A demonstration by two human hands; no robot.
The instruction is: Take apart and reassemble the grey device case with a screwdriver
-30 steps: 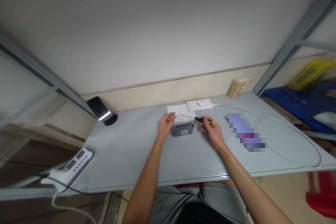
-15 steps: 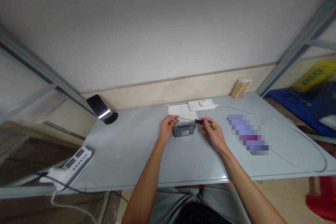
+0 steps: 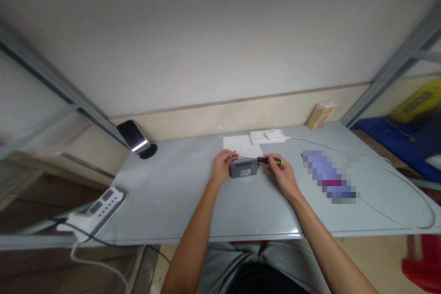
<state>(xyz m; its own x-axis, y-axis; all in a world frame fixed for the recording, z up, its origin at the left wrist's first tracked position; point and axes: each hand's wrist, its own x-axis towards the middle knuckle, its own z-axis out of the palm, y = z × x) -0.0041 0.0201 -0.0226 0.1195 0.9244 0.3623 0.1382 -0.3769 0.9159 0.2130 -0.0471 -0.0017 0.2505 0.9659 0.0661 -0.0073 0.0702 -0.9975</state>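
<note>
A screwdriver with a black and yellow handle is held in my right hand, its thin shaft pointing left. At the shaft's tip, the fingers of my left hand are pinched together; whatever lies between them is too small to make out. Just below the shaft a dark grey box-shaped device with a row of vent slots and a pale label stands on the table. My left hand is right beside the device's left end.
On the grey table, white paper and a white power bank-like block lie behind the hands. A phone on a stand and a power strip are left. A carton, blurred-out item and white cable are right.
The whole view has shifted slightly, so things appear a little further right. Both hands keep nearly the same pose at the screwdriver, and the device stays beneath it.
</note>
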